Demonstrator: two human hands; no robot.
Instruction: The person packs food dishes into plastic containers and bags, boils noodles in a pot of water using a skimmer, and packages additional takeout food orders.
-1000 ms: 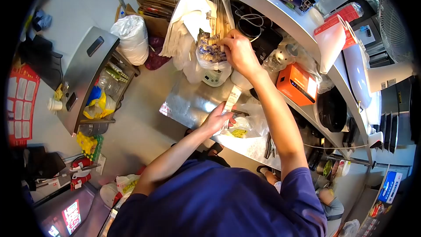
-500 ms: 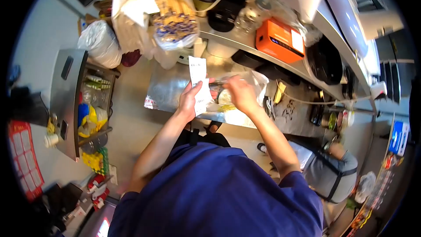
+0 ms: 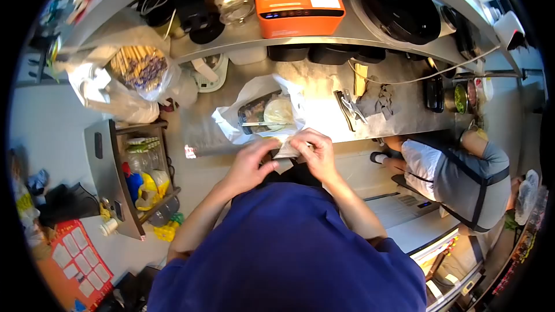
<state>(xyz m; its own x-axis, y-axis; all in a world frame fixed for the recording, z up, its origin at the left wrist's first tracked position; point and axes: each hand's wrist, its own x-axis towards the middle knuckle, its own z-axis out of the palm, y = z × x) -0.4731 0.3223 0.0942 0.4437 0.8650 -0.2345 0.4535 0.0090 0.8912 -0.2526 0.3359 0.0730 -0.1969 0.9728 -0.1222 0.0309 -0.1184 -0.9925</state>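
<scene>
A white plastic bag (image 3: pixel 226 117) lies with its mouth open on the metal worktop. Inside it are a dark food container (image 3: pixel 251 113) and a round, pale-lidded tub (image 3: pixel 278 112), with a thin stick lying across them. At the worktop's front edge, my right hand (image 3: pixel 315 153) has its fingers closed on a small pale piece that looks like a paper slip (image 3: pixel 285 150). My left hand (image 3: pixel 252 166) is just left of the slip, thumb and fingers apart; whether its fingertips touch the slip cannot be made out.
Tongs or scissors (image 3: pixel 349 110) lie on the worktop (image 3: pixel 208 141) right of the bag. An orange box (image 3: pixel 299 8) and a black pan (image 3: pixel 399 6) stand on the shelf above. A bag of wooden sticks (image 3: pixel 139 69) hangs at left. Another person (image 3: pixel 462 176) bends down at right.
The long printed slip held upright in my left hand is no longer there. Both hands have come together at the front edge, my right hand drawn back from the bag. The view has shifted.
</scene>
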